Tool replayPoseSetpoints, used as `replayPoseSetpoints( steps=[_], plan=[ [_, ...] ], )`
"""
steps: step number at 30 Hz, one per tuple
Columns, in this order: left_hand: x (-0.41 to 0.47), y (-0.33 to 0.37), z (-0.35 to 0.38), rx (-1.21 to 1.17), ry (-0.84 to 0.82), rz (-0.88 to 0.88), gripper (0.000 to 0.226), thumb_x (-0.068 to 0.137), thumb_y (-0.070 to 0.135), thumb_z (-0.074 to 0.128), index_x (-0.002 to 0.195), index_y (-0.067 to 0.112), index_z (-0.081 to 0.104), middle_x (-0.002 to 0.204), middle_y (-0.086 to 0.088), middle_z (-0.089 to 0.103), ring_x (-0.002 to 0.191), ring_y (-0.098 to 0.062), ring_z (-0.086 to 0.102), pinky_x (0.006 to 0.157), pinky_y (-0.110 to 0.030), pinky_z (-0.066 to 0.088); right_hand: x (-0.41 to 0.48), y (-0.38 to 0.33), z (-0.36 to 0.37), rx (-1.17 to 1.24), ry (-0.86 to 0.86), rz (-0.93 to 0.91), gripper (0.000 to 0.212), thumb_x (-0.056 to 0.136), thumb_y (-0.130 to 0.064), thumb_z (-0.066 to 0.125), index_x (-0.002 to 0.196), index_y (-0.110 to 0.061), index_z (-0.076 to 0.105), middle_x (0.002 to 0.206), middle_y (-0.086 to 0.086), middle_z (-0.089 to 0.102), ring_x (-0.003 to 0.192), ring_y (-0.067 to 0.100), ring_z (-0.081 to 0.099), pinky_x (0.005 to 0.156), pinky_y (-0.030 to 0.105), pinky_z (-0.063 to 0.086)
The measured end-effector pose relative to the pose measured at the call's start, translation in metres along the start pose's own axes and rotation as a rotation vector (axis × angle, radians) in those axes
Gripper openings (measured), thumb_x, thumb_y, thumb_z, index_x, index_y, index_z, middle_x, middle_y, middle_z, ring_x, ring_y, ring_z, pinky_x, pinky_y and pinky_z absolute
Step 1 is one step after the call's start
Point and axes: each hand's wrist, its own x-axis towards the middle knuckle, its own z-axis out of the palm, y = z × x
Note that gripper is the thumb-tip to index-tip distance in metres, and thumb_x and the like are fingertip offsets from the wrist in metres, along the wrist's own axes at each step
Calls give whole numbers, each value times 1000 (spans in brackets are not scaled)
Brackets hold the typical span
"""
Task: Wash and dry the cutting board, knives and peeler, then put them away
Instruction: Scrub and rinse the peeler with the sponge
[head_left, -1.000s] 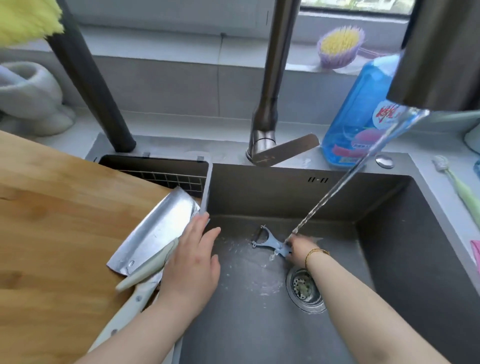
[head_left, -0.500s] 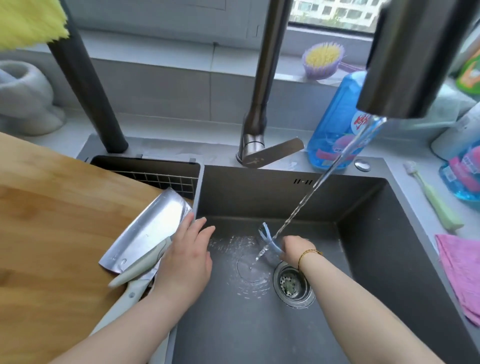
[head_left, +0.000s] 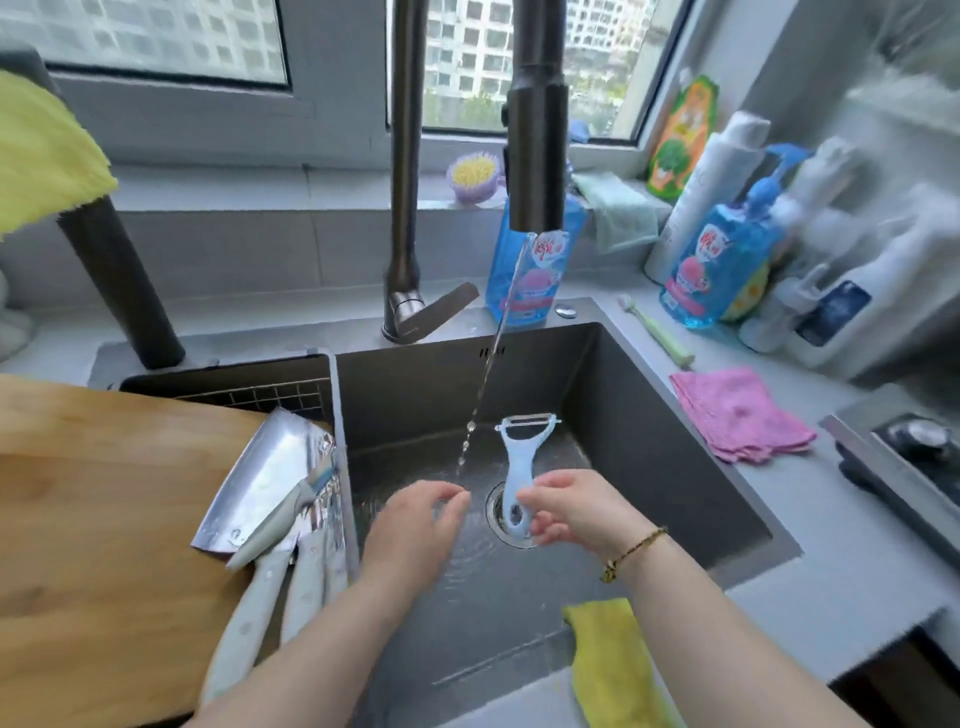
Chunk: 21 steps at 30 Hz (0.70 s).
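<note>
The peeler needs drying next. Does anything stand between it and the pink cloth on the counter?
Nothing visible does. The right hand holds the peeler over the drain; the pink cloth lies beyond the sink's right wall, with only open space between.

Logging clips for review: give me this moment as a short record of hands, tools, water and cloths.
left hand: open, empty, over the sink floor
right hand: pinches the peeler low on its handle
peeler: upright, blade up, above the drain
stream: thin, from the faucet, falls left of the peeler
cleaver: lies on the board, by the sink edge
knives: beside the cleaver, handles toward the person
pink cloth: counter, right of sink
yellow cloth: sink's near rim
</note>
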Motion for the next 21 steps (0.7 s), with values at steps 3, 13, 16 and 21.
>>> replayPoseSetpoints(
  steps=[3,13,16,21],
  plan=[
    [-15,16,11,-327,-218,-154,27,96,25,45,103,13,68,97,0,63,91,-9,56,72,-21,38,-21,18,22,-12,12,-37,18,87,-5,57,69,-8,56,41,-9,51,35,1,46,42,14,41],
    [-42,24,16,-707,-294,-334,11,92,11,53,84,11,60,78,-1,61,79,-17,56,71,-21,44,-75,47,22,-51,289,-147,14,84,-3,60,96,-6,66,72,-4,59,62,5,54,54,13,44],
    [-41,23,6,-756,-286,-396,11,96,14,46,91,10,55,83,-3,62,74,-14,61,62,-23,49,-92,62,3,-520,622,-123,27,83,-21,62,110,-17,63,110,-1,57,105,16,49,86,21,35],
    [-38,16,-5,-763,-313,-381,16,97,16,44,84,15,51,81,-2,64,69,-14,64,54,-22,53,-109,86,0,-783,592,142,68,79,-46,62,136,-24,31,134,-1,42,128,24,30,103,31,24]
  ],
)
